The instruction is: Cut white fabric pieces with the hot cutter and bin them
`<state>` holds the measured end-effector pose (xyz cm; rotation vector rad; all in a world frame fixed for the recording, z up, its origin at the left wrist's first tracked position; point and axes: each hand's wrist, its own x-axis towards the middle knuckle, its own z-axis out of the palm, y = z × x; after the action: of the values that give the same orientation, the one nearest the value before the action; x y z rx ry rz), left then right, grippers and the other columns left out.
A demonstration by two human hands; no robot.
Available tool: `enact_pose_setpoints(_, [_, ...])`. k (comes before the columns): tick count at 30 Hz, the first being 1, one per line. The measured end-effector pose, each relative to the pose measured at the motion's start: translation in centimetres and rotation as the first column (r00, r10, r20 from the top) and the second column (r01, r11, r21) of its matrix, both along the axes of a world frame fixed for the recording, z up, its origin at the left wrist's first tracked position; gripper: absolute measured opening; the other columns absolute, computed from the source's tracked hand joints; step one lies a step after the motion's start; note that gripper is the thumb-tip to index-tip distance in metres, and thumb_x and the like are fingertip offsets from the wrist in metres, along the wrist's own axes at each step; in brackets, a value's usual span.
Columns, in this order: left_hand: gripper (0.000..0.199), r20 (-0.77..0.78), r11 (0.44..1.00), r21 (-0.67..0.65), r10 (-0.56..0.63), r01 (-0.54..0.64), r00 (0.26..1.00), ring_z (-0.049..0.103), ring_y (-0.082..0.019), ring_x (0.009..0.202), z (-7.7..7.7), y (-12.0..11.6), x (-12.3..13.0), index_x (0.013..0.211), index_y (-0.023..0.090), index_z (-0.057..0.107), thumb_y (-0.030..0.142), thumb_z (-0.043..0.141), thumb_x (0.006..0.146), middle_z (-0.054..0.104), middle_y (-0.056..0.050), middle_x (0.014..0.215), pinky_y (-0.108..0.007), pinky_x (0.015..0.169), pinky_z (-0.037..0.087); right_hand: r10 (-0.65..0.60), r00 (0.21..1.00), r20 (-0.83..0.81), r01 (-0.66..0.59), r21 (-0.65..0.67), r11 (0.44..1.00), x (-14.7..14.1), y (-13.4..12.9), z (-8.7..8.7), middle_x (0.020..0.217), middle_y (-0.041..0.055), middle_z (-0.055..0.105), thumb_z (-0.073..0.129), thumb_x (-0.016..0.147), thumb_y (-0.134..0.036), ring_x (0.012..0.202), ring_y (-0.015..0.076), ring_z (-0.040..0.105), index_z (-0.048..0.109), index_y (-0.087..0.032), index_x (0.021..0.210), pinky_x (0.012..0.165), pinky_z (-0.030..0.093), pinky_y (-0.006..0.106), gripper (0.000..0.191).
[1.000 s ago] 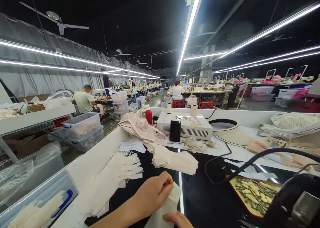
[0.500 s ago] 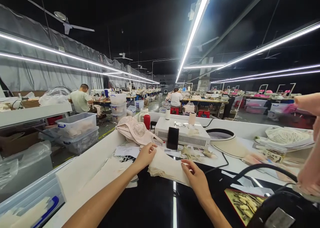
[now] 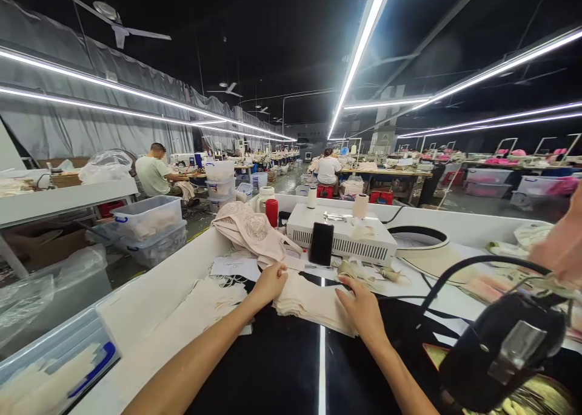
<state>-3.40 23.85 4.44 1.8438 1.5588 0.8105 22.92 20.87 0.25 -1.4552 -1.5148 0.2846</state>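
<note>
A stack of cream fabric pieces lies on the glossy black work surface. At its upper left corner my left hand has its fingers closed on the fabric. My right hand rests at the stack's right edge, fingers apart. Just behind my left hand is a pale pink lace bra. A dark phone leans against a white vented box beyond the stack. More cream pieces lie to the left of the stack.
A black machine part with a cable stands at the right, near a tray of small yellowish items. Red and cream thread cones stand behind. Clear bins and two seated people are farther off.
The view has shifted slightly. My right hand has opened wider at the stack's right side; my left hand stays on its corner. The black machine part shows more at the right.
</note>
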Motion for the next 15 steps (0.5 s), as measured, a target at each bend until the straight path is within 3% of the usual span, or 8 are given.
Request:
enact_pose_setpoints(4, [0.036,0.005,0.998,-0.053,-0.017,0.018,1.000,0.070,-0.023,0.106,0.8,-0.9,-2.4,0.133,0.016,0.062,0.038,0.066,0.105,0.067,-0.010,0.127,-0.043,0.090,0.062,0.013,1.000,0.012,-0.013,-0.005,1.000,0.4,-1.4,0.0,0.119,0.0143,0.077,0.057,0.082,-0.047,0.120,0.0363,0.068,0.076,-0.019,0.108,0.113,0.046,0.054,0.043])
enact_pose_setpoints(8, [0.034,-0.075,0.998,-0.060,0.002,-0.007,0.997,0.070,-0.023,0.104,3.2,-2.3,-8.1,0.130,0.016,0.064,0.038,0.066,0.105,0.067,-0.010,0.125,-0.042,0.089,0.062,0.039,0.999,-0.012,-0.040,-0.080,0.996,0.4,-3.2,0.1,0.118,0.0143,0.077,0.054,0.081,-0.059,0.115,0.0375,0.070,0.077,-0.020,0.110,0.105,0.052,0.055,0.054])
enact_pose_setpoints(12, [0.033,-0.249,0.995,-0.031,0.082,-0.093,0.965,0.069,-0.024,0.108,5.3,-5.4,-14.5,0.129,0.016,0.065,0.039,0.067,0.104,0.067,-0.009,0.127,-0.044,0.092,0.061,0.067,0.997,-0.037,-0.072,-0.151,0.986,-0.4,-5.5,0.1,0.111,0.0114,0.080,0.056,0.078,-0.066,0.097,0.0334,0.077,0.080,-0.025,0.105,0.089,0.060,0.048,0.054])
enact_pose_setpoints(15, [0.033,-0.380,0.987,0.000,0.146,-0.158,0.913,0.068,-0.025,0.111,5.3,-8.4,-17.5,0.129,0.016,0.065,0.038,0.067,0.104,0.066,-0.010,0.130,-0.046,0.095,0.060,0.076,0.995,-0.065,-0.089,-0.222,0.971,-1.3,-7.5,0.3,0.113,0.0088,0.081,0.060,0.074,-0.071,0.089,0.0309,0.080,0.081,-0.029,0.103,0.082,0.063,0.043,0.055])
